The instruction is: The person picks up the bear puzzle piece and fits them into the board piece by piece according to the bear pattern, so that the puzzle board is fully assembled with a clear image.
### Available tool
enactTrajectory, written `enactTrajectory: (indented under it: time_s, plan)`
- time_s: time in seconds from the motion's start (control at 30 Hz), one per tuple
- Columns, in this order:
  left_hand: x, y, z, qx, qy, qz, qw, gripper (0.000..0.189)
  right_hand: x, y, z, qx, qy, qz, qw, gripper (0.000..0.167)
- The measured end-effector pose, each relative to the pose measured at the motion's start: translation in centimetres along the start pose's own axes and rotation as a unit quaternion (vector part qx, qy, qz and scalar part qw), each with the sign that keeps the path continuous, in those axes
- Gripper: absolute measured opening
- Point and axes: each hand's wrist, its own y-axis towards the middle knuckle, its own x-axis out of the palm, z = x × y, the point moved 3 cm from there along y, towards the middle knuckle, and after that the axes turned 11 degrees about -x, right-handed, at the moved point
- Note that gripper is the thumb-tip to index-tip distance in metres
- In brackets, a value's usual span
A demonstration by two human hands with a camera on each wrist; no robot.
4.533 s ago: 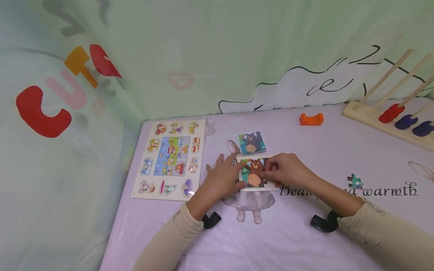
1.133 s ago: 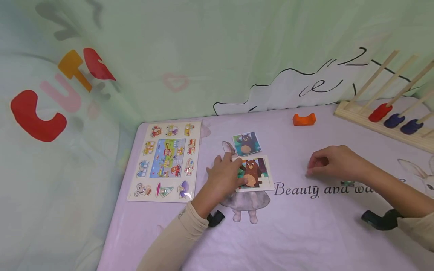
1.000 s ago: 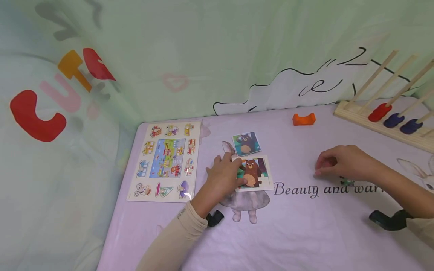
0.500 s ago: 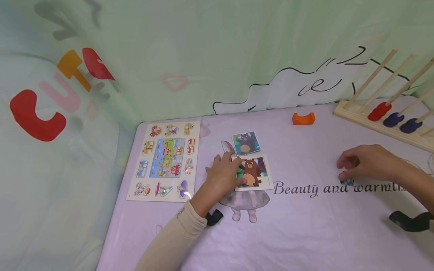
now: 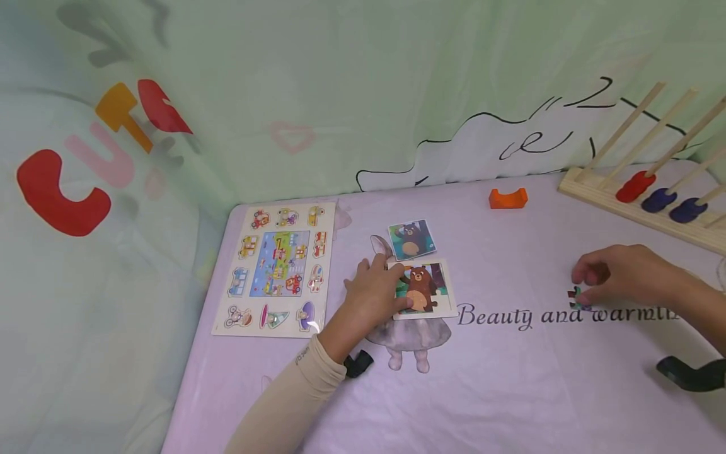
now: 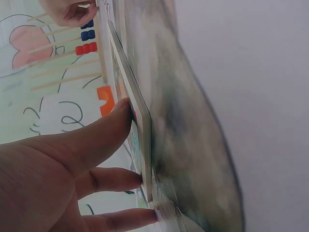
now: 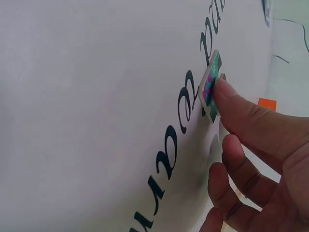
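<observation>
In the head view my left hand (image 5: 371,296) rests on the left side of a jigsaw puzzle board (image 5: 448,309) with a brown bear picture. The left wrist view has the thumb (image 6: 118,123) against the board's near part, with the other fingers spread along its side. To the right, my right hand (image 5: 629,277) pinches a green and purple puzzle piece (image 7: 211,89). The piece stands tilted at the tablecloth's printed lettering, thumb on its face; the fingertip behind it is hidden. The bear board has a pale gap near its right side.
A bear picture card (image 5: 412,240) lies just beyond the board. A vehicle peg puzzle (image 5: 227,321) is at the left. An orange arched block (image 5: 507,199) sits at the back, and a wooden bead abacus (image 5: 652,214) stands at the far right.
My right hand has left the bear board, moved right to the loose puzzle piece and taken hold of it, tilting it. The left hand has stayed on the board.
</observation>
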Motion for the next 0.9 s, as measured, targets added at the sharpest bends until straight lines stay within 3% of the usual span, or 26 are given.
enactTrajectory:
  time_s: [0.53,0.9]
  plan:
    - [-0.03,-0.06,0.0,0.001,-0.001,0.001,1.0,0.059,-0.11,-0.1,-0.8,-0.01,0.003,0.005,0.9999,0.024]
    - [-0.08,-0.09,0.01,-0.001,0.003,0.003,1.0,0.059,0.01,0.0,-0.61,-0.015,-0.003,0.005,0.9999,0.028]
